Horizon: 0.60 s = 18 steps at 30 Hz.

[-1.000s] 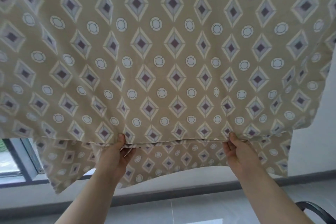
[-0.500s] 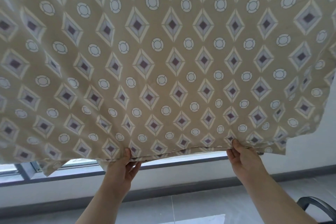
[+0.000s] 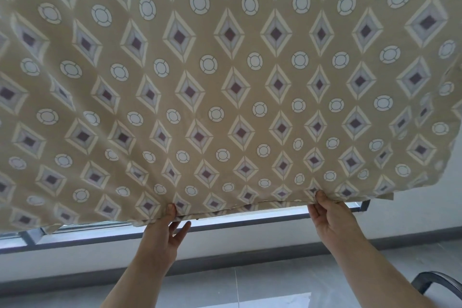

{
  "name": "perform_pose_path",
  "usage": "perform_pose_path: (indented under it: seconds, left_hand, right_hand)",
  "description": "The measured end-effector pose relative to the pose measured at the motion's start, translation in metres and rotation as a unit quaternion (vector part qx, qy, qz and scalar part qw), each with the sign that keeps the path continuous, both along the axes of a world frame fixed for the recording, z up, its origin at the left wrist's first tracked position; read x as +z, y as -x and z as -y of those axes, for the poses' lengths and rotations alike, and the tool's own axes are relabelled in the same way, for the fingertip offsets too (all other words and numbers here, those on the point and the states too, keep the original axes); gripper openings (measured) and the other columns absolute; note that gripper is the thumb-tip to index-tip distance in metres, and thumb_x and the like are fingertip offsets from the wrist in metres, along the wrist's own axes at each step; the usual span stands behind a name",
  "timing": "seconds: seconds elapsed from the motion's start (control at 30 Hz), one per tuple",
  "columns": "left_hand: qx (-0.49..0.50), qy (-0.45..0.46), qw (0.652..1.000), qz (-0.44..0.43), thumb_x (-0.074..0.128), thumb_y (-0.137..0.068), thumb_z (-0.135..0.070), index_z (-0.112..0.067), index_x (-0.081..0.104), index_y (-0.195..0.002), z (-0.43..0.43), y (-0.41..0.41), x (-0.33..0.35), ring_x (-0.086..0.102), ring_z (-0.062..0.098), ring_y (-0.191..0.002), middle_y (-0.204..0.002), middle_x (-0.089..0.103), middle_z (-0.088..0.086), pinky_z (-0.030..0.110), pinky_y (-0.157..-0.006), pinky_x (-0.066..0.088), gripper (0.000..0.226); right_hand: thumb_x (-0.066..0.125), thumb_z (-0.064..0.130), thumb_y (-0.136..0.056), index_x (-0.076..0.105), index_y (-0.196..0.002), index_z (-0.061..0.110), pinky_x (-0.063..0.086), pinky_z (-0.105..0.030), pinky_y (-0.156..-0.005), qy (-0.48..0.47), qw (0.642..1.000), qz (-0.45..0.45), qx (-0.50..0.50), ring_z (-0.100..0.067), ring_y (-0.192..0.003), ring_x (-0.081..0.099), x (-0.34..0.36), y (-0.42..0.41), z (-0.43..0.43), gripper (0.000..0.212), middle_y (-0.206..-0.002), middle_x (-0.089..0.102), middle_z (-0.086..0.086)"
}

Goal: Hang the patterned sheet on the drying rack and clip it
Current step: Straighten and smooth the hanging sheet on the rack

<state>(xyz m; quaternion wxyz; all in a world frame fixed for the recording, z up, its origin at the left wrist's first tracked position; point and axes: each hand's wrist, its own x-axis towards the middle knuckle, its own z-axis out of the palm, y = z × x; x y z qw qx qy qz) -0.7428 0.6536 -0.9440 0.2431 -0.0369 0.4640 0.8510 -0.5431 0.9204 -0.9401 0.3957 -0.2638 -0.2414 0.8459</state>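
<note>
The beige patterned sheet [image 3: 235, 87], printed with purple diamonds and white circles, fills nearly the whole head view above me. My left hand [image 3: 165, 235] pinches its near hem, thumb on top of the cloth and fingers beneath. My right hand [image 3: 330, 217] pinches the same hem further right, thumb over the edge. The hem runs fairly taut between both hands. No drying rack and no clip shows; the sheet hides whatever is above.
A grey-framed window [image 3: 225, 229] runs along the white wall behind the sheet's lower edge. A dark baseboard [image 3: 225, 260] meets the glossy grey tiled floor [image 3: 275, 287]. A curved dark metal chair part [image 3: 437, 282] sits at the lower right.
Both hands have lifted the hem upward. The sheet's rear layer that hung below my hands has risen out of sight, uncovering the window and wall.
</note>
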Motion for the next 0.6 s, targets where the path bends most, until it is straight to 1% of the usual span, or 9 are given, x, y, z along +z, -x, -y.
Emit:
perform_pose_path:
  seconds: [0.13, 0.2, 0.27, 0.33, 0.37, 0.4, 0.47, 0.53, 0.6]
  left_hand:
    - [0.036, -0.017, 0.999, 0.034, 0.059, -0.095, -0.023, -0.018, 0.058, -0.123, -0.015, 0.012, 0.006, 0.034, 0.029, -0.136, -0.134, 0.049, 0.003, 0.051, -0.104, 0.041, 0.029]
    - [0.049, -0.057, 0.994, 0.078, 0.058, -0.095, -0.022, -0.021, 0.06, -0.116, -0.024, 0.017, 0.01, 0.034, 0.028, -0.135, -0.133, 0.046, 0.004, 0.048, -0.104, 0.041, 0.021]
    - [0.062, -0.141, 0.975, 0.162, 0.062, -0.092, -0.024, -0.023, 0.06, -0.111, -0.03, 0.021, 0.011, 0.04, 0.025, -0.13, -0.124, 0.049, 0.003, 0.038, -0.101, 0.045, 0.019]
    - [0.049, -0.213, 0.958, 0.186, 0.079, -0.076, -0.034, -0.024, 0.057, -0.124, -0.033, 0.026, 0.011, 0.051, 0.024, -0.119, -0.123, 0.056, 0.0, 0.025, -0.092, 0.051, 0.054]
    - [0.032, -0.192, 0.967, 0.167, 0.085, -0.066, -0.038, -0.023, 0.057, -0.127, -0.035, 0.027, 0.01, 0.056, 0.021, -0.115, -0.125, 0.06, 0.0, 0.027, -0.091, 0.05, 0.069]
    - [0.047, -0.153, 0.98, 0.12, 0.085, -0.064, -0.04, -0.023, 0.058, -0.126, -0.036, 0.027, 0.009, 0.059, 0.02, -0.113, -0.124, 0.062, 0.0, 0.032, -0.093, 0.049, 0.071]
    - [0.071, -0.124, 0.983, 0.114, 0.079, -0.068, -0.045, -0.021, 0.062, -0.118, -0.036, 0.035, 0.014, 0.058, 0.016, -0.105, -0.115, 0.065, -0.004, 0.034, -0.094, 0.044, 0.058]
    - [0.076, -0.103, 0.985, 0.117, 0.078, -0.067, -0.045, -0.024, 0.066, -0.107, -0.039, 0.042, 0.015, 0.055, 0.012, -0.097, -0.105, 0.066, -0.009, 0.029, -0.088, 0.04, 0.047]
    - [0.062, -0.118, 0.982, 0.133, 0.076, -0.071, -0.044, -0.027, 0.066, -0.103, -0.038, 0.044, 0.013, 0.052, 0.01, -0.101, -0.109, 0.065, -0.012, 0.027, -0.089, 0.036, 0.037]
  right_hand:
    - [0.057, 0.001, -0.093, 0.062, -0.12, 0.014, 0.061, -0.033, -0.074, 0.011, 1.0, -0.016, 0.009, -0.016, -0.083, 0.075, 0.001, 0.014, -0.006, 0.03, -0.093, 0.077, -0.002]
    - [0.059, 0.003, -0.093, 0.062, -0.12, 0.014, 0.061, -0.035, -0.076, 0.022, 1.0, -0.008, 0.013, -0.02, -0.091, 0.074, 0.002, 0.023, -0.007, 0.03, -0.099, 0.076, -0.004]
    - [0.062, 0.007, -0.093, 0.063, -0.113, 0.011, 0.056, -0.039, -0.082, 0.035, 0.999, 0.008, 0.022, -0.024, -0.103, 0.068, 0.002, 0.032, -0.007, 0.021, -0.11, 0.071, -0.008]
    - [0.066, 0.014, -0.091, 0.061, -0.108, 0.011, 0.053, -0.044, -0.09, 0.055, 0.998, 0.01, 0.028, -0.027, -0.107, 0.062, 0.0, 0.041, -0.007, 0.017, -0.116, 0.064, -0.011]
    - [0.067, 0.017, -0.091, 0.06, -0.106, 0.012, 0.051, -0.047, -0.094, 0.066, 0.997, 0.007, 0.03, -0.028, -0.108, 0.06, -0.001, 0.046, -0.005, 0.018, -0.116, 0.061, -0.012]
    - [0.068, 0.021, -0.09, 0.059, -0.105, 0.012, 0.049, -0.048, -0.099, 0.073, 0.997, 0.002, 0.034, -0.028, -0.109, 0.059, -0.001, 0.051, -0.005, 0.02, -0.116, 0.06, -0.012]
    - [0.068, 0.032, -0.088, 0.062, -0.11, 0.014, 0.045, -0.048, -0.103, 0.072, 0.996, -0.011, 0.056, -0.027, -0.111, 0.06, -0.002, 0.062, -0.002, 0.029, -0.115, 0.065, -0.009]
    - [0.069, 0.04, -0.085, 0.066, -0.117, 0.017, 0.046, -0.047, -0.103, 0.073, 0.993, -0.035, 0.088, -0.026, -0.111, 0.064, -0.002, 0.071, 0.001, 0.04, -0.114, 0.071, -0.005]
    - [0.071, 0.044, -0.082, 0.065, -0.122, 0.018, 0.045, -0.048, -0.104, 0.075, 0.989, -0.043, 0.12, -0.026, -0.112, 0.065, -0.003, 0.078, 0.007, 0.048, -0.118, 0.071, -0.005]
